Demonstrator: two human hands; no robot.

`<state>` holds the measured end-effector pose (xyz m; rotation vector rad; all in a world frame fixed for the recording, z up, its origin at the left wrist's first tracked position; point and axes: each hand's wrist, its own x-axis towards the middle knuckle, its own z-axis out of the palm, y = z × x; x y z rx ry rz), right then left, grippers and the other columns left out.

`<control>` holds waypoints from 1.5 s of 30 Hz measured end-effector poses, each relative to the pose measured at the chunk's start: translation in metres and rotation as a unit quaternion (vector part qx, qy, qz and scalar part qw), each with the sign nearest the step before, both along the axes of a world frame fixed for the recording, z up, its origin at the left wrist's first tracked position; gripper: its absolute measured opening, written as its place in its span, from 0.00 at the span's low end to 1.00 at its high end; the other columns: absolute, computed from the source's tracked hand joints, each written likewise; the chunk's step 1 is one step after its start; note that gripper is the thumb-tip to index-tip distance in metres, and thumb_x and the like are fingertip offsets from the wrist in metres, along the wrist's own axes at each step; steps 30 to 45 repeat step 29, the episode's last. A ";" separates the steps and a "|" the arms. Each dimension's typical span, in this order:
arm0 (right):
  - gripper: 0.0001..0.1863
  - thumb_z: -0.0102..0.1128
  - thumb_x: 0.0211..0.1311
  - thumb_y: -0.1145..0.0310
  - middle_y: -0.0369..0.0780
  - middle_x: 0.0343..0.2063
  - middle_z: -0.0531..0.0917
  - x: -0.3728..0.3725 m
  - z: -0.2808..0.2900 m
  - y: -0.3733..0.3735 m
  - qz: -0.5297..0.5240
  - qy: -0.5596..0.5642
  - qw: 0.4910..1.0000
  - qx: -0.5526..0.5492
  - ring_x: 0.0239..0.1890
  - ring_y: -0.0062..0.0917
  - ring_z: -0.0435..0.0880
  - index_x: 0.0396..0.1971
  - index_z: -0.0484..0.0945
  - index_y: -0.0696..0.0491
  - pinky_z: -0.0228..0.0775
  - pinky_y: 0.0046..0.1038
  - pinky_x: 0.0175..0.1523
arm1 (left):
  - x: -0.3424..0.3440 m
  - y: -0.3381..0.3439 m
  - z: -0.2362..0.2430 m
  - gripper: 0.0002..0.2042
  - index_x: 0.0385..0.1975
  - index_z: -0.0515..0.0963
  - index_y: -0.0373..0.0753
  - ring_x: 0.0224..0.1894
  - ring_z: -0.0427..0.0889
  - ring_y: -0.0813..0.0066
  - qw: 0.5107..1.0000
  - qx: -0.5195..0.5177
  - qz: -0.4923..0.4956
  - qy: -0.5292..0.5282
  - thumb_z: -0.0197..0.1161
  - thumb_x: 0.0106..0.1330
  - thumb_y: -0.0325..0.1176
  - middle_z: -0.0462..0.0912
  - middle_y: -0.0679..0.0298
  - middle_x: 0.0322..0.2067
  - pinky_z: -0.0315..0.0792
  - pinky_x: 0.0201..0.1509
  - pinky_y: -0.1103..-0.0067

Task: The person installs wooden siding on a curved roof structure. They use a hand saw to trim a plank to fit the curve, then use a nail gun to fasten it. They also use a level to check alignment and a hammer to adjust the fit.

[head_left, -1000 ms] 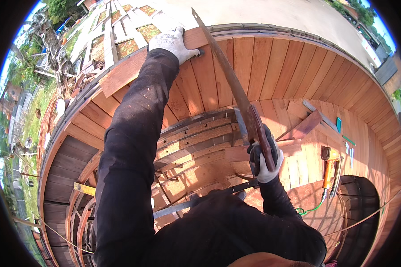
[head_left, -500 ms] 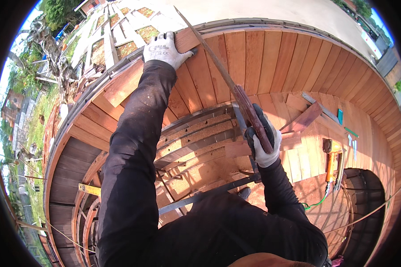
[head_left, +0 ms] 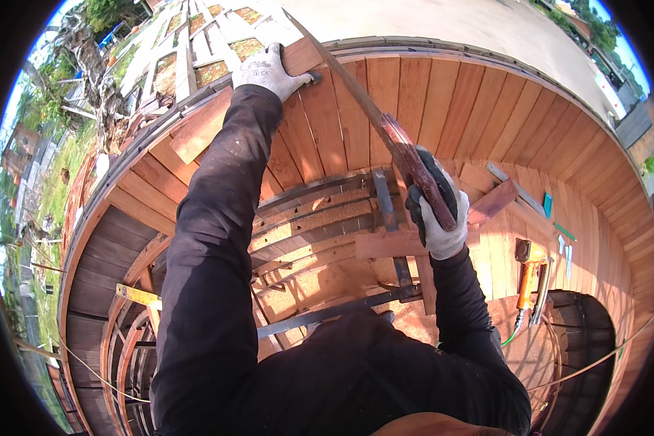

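Note:
My left hand, in a white and dark work glove, grips a reddish wooden board lying aslant over the curved plank rim. Its thumb is spread along the board's near side, and the board's far end shows beyond the fingers. My right hand, gloved alike, is wrapped around the dark red handle of a hand saw. The long tapering blade points away and to the left, passing by the board's far end. Whether its teeth touch the wood I cannot tell.
A curved wall of upright planks sweeps around me. To the right lie an orange and black nail gun with a green hose, and loose board pieces. A dark metal bar crosses before me. A yellow level is at left.
My right hand and the saw's handle have shifted slightly up and right in view. My left hand keeps its hold on the board. The whole view has tilted a little.

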<state>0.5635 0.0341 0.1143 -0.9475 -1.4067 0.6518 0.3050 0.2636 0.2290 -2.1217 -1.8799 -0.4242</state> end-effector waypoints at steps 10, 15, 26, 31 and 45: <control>0.32 0.58 0.59 0.61 0.52 0.52 0.83 0.021 -0.016 -0.080 -0.050 -0.081 0.986 -0.140 0.44 0.34 0.87 0.62 0.73 0.63 0.76 0.28 0.50 | -0.001 -0.003 -0.001 0.48 0.64 0.69 0.40 0.54 0.83 0.58 1.000 -0.015 0.010 0.026 0.66 0.50 0.72 0.83 0.51 0.50 0.76 0.59 0.66; 0.33 0.57 0.61 0.60 0.50 0.45 0.87 0.027 0.003 -0.093 -0.086 -0.059 0.987 -0.119 0.31 0.21 0.85 0.62 0.72 0.65 0.75 0.22 0.38 | 0.000 -0.002 -0.008 0.47 0.63 0.69 0.40 0.54 0.83 0.58 1.000 0.007 0.015 0.000 0.67 0.50 0.71 0.83 0.51 0.51 0.76 0.58 0.64; 0.30 0.59 0.59 0.71 0.51 0.55 0.83 0.030 0.054 -0.082 -0.038 -0.232 0.971 -0.051 0.56 0.35 0.84 0.62 0.73 0.64 0.73 0.28 0.58 | 0.002 -0.004 -0.010 0.47 0.63 0.69 0.40 0.55 0.82 0.57 0.999 0.020 0.032 -0.011 0.67 0.50 0.72 0.82 0.52 0.53 0.76 0.59 0.62; 0.41 0.61 0.56 0.72 0.50 0.57 0.81 0.002 0.036 -0.001 -0.015 -0.195 0.970 0.142 0.49 0.41 0.88 0.72 0.59 0.58 0.79 0.33 0.51 | 0.003 -0.004 -0.007 0.48 0.66 0.68 0.43 0.61 0.78 0.56 0.999 -0.001 0.042 0.006 0.67 0.50 0.72 0.78 0.54 0.58 0.72 0.64 0.64; 0.41 0.61 0.56 0.72 0.50 0.57 0.81 0.002 0.036 -0.001 -0.015 -0.195 0.970 0.142 0.49 0.41 0.88 0.72 0.59 0.58 0.79 0.33 0.51 | 0.003 -0.004 -0.007 0.48 0.66 0.68 0.43 0.61 0.78 0.56 0.999 -0.001 0.042 0.006 0.67 0.50 0.72 0.78 0.54 0.58 0.72 0.64 0.64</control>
